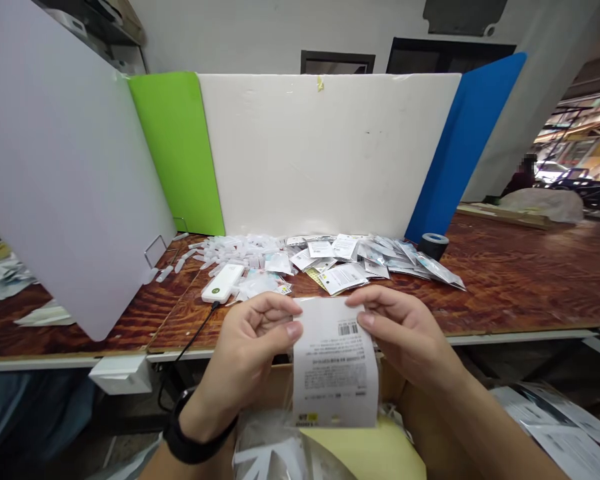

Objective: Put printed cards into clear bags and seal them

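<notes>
Both hands are busy: left hand and right hand each pinch a top corner of a printed packet, held just off the table's near edge, over a cardboard box. Can't tell if it's sealed. Similar packets are heaped toward the far edge of the table — maybe done, but that's a guess. Loose white pieces lie left of that heap, so I'd say there's plenty left — no way to count from here.
</notes>
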Tool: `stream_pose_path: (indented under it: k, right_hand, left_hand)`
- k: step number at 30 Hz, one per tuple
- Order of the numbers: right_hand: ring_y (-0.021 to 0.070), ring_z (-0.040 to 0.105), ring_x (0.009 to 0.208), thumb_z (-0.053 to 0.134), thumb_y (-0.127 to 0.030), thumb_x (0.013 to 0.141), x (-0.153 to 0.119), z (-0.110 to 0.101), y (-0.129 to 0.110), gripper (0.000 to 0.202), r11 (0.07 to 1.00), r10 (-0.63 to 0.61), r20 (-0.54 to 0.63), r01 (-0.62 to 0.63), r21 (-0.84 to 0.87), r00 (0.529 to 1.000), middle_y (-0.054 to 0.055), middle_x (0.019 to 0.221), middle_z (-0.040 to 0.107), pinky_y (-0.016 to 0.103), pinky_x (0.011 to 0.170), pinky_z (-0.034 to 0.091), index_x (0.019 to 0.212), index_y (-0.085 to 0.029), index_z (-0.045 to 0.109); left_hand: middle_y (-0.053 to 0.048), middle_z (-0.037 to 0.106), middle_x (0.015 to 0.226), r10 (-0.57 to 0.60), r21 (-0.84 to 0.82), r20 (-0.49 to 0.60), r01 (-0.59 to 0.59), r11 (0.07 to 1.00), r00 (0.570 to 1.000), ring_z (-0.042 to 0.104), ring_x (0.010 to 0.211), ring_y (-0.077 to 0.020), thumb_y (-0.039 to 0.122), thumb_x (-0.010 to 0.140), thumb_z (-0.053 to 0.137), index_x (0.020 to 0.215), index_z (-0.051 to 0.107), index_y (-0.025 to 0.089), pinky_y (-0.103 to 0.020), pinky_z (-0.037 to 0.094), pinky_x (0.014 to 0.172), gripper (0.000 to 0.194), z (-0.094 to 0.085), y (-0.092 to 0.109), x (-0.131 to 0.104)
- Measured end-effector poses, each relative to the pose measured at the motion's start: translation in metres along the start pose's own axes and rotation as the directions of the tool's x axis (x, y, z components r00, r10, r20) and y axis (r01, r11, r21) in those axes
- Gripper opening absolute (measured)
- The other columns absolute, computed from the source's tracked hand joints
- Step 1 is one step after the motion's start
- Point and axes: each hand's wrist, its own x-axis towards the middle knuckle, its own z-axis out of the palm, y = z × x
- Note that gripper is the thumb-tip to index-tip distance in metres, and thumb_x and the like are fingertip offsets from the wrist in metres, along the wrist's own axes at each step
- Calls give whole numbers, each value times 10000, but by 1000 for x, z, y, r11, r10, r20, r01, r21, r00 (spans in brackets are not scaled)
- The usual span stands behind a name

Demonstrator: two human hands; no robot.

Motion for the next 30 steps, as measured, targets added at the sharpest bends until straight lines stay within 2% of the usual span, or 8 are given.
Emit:
stream_pose_path:
  k: [7,17,21,23,25,26,28,30]
  right_hand:
    - [89,435,584,807,-301,633,14,11,16,394,972,-41,-205,-8,-235,978,-69,634,475,184,505,351,767,-211,447]
    - [61,539,506,801,-256,636,9,-4,6,179,927,280,145,-307,214,949,-3,616,638,152,462,386,754,-151,717]
    - [107,640,631,753,-284,710,11,-11,7,188,903,346,328,-407,137,879,52,750,695,187,574,492,834,-144,747]
    - [153,676,752,741,-318,721,16,-16,10,250,941,284,166,-308,143,945,70,881,712,241,681,534,929,-180,737]
    - [200,654,968,707,-364,753,22,-19,15,431,982,174,-124,-162,99,977,84,1169,647,302,831,523,1164,-252,643]
    - [225,600,1094,684,-388,773,25,-18,18,549,989,149,-229,-146,32,962,82,1331,542,341,911,490,1293,-290,535]
    - [276,427,1289,633,-429,808,28,-13,24,713,953,212,-252,-257,-163,944,65,1515,285,423,1046,371,1435,-304,317]
    - [302,306,1360,572,-480,835,29,-4,27,730,867,311,-155,-347,-357,938,60,1536,217,463,1104,267,1459,-254,268]
  left_hand:
    - [-16,698,754,16,263,-31,-8,965,999,646,717,-119,151,717,700,821,675,166,-174,507,637,109,9,-9,1]
    - [-3,640,601,-137,-101,79,144,984,987,588,540,-67,140,687,734,886,676,111,-127,450,527,209,-17,1,-1]
    - [-63,701,832,-137,-4,141,139,990,980,663,726,-151,162,754,659,1253,502,188,-225,509,665,524,-31,-4,-3]
    - [-121,666,1099,-91,251,109,61,966,990,654,950,-209,191,831,546,1419,260,224,-294,516,779,654,-44,-9,7]
    - [-167,554,1291,19,675,-5,-11,738,1000,556,1158,-222,184,906,389,1456,134,178,-325,479,897,606,-60,-14,29]
    - [-178,546,1295,97,901,-98,47,432,990,519,1202,-212,155,918,328,1443,163,132,-327,458,937,551,-69,-17,43]
    - [-237,468,1343,161,963,-167,126,239,973,422,1279,-284,135,905,374,1371,323,68,-446,363,1030,473,-85,-25,76]
    - [-188,482,1325,164,986,-144,129,103,976,436,1248,-298,206,892,488,1282,450,106,-505,364,1018,404,-95,-35,110]
